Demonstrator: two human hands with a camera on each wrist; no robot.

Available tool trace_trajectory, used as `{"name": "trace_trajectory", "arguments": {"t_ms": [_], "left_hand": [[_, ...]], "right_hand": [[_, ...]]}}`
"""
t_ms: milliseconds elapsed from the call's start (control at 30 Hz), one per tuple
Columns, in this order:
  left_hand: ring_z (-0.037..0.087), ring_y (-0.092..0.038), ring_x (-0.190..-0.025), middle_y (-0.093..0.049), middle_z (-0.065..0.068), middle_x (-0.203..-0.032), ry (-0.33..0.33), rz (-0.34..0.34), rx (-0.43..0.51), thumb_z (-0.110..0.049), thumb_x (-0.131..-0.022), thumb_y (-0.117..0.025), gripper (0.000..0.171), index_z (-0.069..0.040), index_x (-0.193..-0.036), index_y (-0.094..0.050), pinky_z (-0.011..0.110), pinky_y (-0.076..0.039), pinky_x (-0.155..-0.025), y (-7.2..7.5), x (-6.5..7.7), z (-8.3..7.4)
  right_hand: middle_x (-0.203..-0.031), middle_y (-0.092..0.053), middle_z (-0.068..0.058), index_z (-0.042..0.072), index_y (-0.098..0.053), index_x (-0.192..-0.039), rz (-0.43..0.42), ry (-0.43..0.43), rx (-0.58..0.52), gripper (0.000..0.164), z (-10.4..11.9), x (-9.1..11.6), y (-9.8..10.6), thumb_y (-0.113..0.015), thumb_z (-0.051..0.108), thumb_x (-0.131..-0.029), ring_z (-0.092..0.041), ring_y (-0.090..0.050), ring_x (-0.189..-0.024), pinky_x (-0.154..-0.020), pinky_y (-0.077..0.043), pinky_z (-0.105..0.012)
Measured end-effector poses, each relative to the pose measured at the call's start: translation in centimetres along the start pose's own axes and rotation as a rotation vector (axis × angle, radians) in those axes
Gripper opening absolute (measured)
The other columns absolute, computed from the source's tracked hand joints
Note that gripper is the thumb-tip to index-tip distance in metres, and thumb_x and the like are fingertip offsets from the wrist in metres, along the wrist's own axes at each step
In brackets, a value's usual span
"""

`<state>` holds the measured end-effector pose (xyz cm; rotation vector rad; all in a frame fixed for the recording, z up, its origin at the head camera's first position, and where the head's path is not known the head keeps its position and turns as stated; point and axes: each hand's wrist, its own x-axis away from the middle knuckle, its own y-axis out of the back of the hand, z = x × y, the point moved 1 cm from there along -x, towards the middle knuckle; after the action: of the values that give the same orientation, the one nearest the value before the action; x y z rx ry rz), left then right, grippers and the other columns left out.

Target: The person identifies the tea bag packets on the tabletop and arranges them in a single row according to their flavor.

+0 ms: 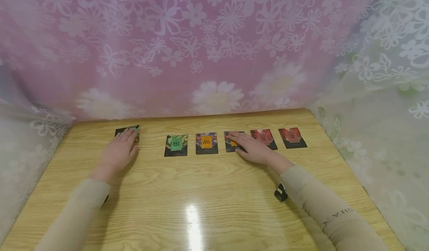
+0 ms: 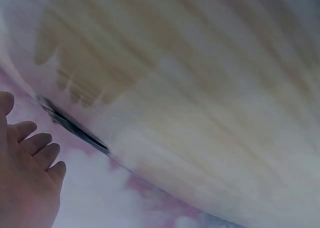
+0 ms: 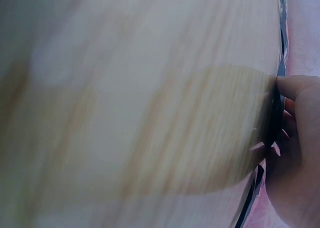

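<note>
My left hand is stretched over a black-and-green packet at the left end of a row, covering much of it. In the left wrist view, the fingers of the left hand are loosely extended, with a gap between them and the packet. My right hand lies over a black-and-orange packet, fingers extended across its face. The right wrist view shows the thumb and fingers of the right hand right at a dark packet. A red packet is partly behind this hand.
Between the hands lie a green packet and an orange packet. Another red packet is at the row's right end. The wooden table meets a pink floral curtain at the back, with white lace curtains at the sides.
</note>
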<state>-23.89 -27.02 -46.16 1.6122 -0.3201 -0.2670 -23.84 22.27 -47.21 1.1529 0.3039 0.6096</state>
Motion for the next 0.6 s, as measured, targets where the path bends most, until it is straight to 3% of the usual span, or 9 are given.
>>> {"name": "trace_trajectory", "arguments": {"t_ms": [333, 600], "left_hand": [[0.057, -0.026, -0.155, -0.026, 0.042, -0.165, 0.039, 0.035, 0.040, -0.020, -0.113, -0.047, 0.063, 0.014, -0.162, -0.026, 0.069, -0.024, -0.129, 0.3, 0.0, 4.5], [0.058, -0.021, -0.156, -0.020, 0.043, -0.166, 0.061, 0.094, 0.028, -0.018, -0.113, -0.043, 0.065, 0.015, -0.163, -0.020, 0.069, -0.020, -0.130, 0.3, -0.1, 6.2]], "right_hand": [[-0.177, -0.027, -0.013, 0.009, -0.036, -0.167, 0.013, -0.013, 0.019, 0.061, 0.0, 0.0, 0.0, -0.057, 0.024, -0.111, -0.038, -0.026, -0.163, -0.129, -0.034, -0.062], [-0.177, -0.027, -0.013, 0.008, -0.036, -0.166, 0.017, -0.018, 0.014, 0.061, 0.0, 0.0, 0.0, -0.056, 0.024, -0.111, -0.039, -0.026, -0.163, -0.129, -0.033, -0.062]]}}
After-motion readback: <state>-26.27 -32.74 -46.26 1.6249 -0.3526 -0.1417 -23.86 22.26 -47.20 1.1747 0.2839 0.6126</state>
